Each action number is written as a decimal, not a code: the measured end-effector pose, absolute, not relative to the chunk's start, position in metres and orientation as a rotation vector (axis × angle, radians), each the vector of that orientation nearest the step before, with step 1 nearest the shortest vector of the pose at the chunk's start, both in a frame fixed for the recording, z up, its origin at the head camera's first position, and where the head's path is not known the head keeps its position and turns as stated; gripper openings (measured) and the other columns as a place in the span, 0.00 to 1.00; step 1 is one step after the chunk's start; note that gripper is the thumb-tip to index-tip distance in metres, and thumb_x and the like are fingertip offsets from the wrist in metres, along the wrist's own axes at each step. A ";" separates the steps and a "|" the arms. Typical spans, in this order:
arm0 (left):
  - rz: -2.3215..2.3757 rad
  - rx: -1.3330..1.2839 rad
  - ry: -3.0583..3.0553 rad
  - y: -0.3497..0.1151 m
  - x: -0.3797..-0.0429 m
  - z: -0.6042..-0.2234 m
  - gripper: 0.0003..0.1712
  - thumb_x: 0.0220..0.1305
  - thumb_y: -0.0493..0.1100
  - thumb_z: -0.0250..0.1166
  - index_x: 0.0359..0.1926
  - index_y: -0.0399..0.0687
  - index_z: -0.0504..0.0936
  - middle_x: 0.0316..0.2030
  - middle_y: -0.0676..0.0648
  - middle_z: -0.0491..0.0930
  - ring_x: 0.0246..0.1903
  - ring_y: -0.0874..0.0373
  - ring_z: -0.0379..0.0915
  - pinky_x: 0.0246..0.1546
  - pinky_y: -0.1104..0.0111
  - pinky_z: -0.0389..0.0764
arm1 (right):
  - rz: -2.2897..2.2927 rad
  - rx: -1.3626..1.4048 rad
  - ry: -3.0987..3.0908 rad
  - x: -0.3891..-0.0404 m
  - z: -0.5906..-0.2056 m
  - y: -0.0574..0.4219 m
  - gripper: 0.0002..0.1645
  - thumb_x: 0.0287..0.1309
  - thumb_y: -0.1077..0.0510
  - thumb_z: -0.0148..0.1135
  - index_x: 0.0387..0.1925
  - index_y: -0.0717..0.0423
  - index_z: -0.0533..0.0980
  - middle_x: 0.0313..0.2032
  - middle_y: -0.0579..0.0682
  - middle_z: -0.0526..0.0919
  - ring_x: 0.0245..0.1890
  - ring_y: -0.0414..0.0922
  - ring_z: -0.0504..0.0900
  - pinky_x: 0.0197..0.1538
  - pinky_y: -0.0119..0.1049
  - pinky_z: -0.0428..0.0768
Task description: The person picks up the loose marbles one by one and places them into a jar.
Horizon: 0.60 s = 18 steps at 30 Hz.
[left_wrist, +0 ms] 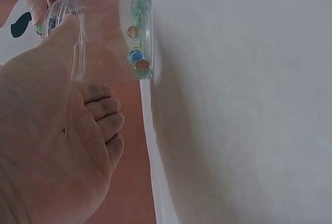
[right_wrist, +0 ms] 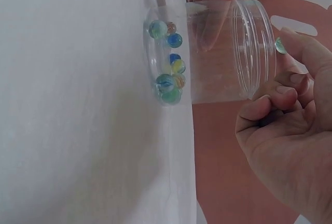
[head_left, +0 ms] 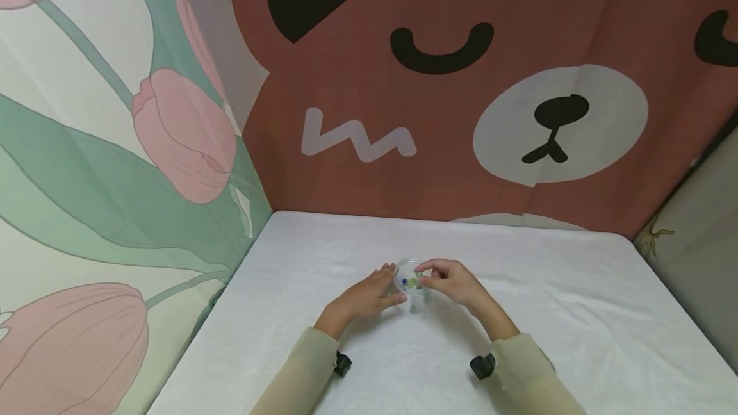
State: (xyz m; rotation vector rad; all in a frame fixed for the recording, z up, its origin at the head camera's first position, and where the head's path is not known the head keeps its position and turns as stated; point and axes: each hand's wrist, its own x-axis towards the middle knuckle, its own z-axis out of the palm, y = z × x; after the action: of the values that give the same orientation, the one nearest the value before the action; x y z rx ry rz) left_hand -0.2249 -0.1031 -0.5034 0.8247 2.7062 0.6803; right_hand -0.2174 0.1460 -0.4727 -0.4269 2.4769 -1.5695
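A clear plastic jar point(head_left: 407, 269) stands upright on the white-covered table, with several glass marbles point(right_wrist: 171, 84) at its bottom, blue, green, yellow and amber. The left hand point(head_left: 369, 296) holds the jar from its left side, thumb point(left_wrist: 66, 29) near the threaded neck and fingers on the far side. Over the jar's mouth, the right hand point(head_left: 455, 282) pinches a green marble point(right_wrist: 280, 45) between thumb and index finger. Its other fingers are curled in beside the rim.
The white cloth point(head_left: 576, 312) covers the table around the jar. Behind it hangs a brown bear-print curtain point(head_left: 357, 184), and a tulip-print one point(head_left: 115, 210) is at the left. Dark wrist cameras point(head_left: 482, 366) sit at both sleeves.
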 end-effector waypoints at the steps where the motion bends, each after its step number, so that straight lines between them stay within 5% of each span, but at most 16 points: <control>1: 0.681 0.825 2.706 -0.103 -0.225 -0.503 0.52 0.72 0.73 0.47 0.80 0.42 0.50 0.80 0.43 0.47 0.80 0.50 0.40 0.79 0.54 0.50 | -1.568 -0.426 2.477 -0.218 -0.473 0.146 0.22 0.64 0.53 0.70 0.55 0.60 0.82 0.22 0.45 0.71 0.23 0.40 0.65 0.24 0.30 0.64; 18: 0.662 0.834 2.706 -0.106 -0.224 -0.500 0.52 0.72 0.73 0.46 0.80 0.41 0.50 0.80 0.42 0.47 0.80 0.49 0.38 0.79 0.55 0.48 | -1.579 -0.359 2.459 -0.215 -0.469 0.145 0.26 0.64 0.53 0.70 0.62 0.56 0.78 0.25 0.45 0.72 0.26 0.42 0.66 0.26 0.30 0.65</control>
State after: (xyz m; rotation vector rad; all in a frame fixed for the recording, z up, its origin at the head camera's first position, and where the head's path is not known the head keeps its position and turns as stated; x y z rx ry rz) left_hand -0.2243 -0.1055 -0.4999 0.8340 2.7063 0.6620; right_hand -0.2148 0.1448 -0.4693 -0.3585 2.4585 -1.5794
